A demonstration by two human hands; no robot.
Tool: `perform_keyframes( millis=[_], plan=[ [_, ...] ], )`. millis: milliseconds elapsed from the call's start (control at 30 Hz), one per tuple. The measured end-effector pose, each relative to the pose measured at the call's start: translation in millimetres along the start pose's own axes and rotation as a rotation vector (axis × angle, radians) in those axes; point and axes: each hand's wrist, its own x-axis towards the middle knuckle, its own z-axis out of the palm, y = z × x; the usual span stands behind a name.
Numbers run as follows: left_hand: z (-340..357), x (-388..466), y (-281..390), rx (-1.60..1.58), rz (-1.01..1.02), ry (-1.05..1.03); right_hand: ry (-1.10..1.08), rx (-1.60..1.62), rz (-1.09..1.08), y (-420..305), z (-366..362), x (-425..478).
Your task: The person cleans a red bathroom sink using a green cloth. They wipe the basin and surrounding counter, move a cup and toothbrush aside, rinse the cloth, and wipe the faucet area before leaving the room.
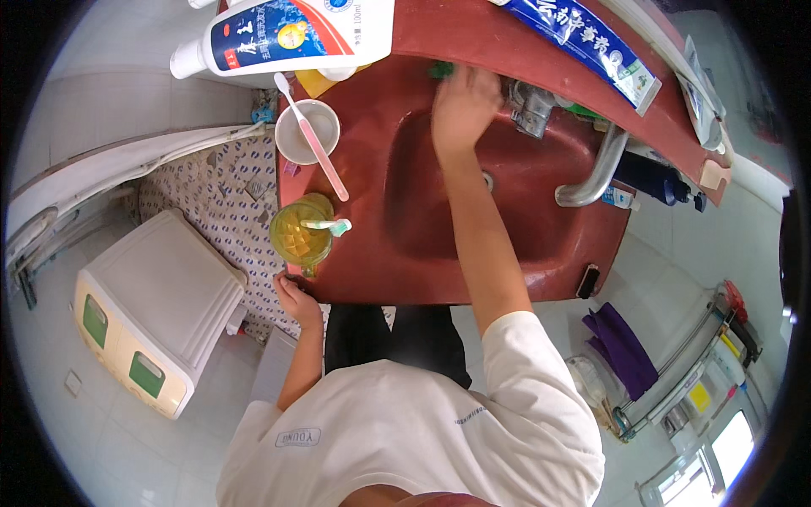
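Note:
My right hand point(467, 108), blurred, reaches across the red washbasin point(421, 190) to its back rim, left of the metal faucet point(534, 109). A small green object point(440, 68) lies against its fingertips; whether they grip it is hidden. My left hand point(298, 301) hangs at the front left edge of the counter, its fingers loosely curled with nothing seen in them. Just above it stands a yellow-green translucent mug point(298, 231) with a green-and-white toothbrush point(328, 225) in it. Farther back, a pink-and-white toothbrush point(313, 141) lies across a white cup point(291, 136).
Overhanging the basin's back is a red shelf point(437, 28) with a white bottle point(285, 38) and a blue toothpaste tube point(586, 44). A bent metal pipe point(592, 177) rises at right, near a dark pump bottle point(652, 180). A black brush point(588, 281) lies at the front right corner.

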Motion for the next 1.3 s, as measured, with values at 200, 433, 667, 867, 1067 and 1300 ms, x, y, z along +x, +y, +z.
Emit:
perform_keyframes(
  millis=[200, 433, 667, 867, 1067, 1300],
  plan=[
    [-3, 2, -16, 0.051, 0.007, 0.016, 0.09, -0.048, 0.199, -22, -14, 14],
    [1, 0, -9, 0.039, 0.035, 0.039, -0.084, 0.19, -0.169, -22, -15, -20],
    [0, 0, 0, 0.093, 0.062, 0.017, -0.016, -0.005, 0.199, -14, -25, -16],
    [0, 2, -2, 0.072, 0.039, 0.007, -0.342, -0.035, 0.082, -2, -56, -32],
    [4, 1, 4, 0.104, 0.101, 0.039, -0.119, 0.101, 0.224, 13, -30, -14],
    [-4, 1, -16, 0.177, 0.074, 0.028, -0.042, 0.162, 0.328, 17, -42, -36]
  ],
)
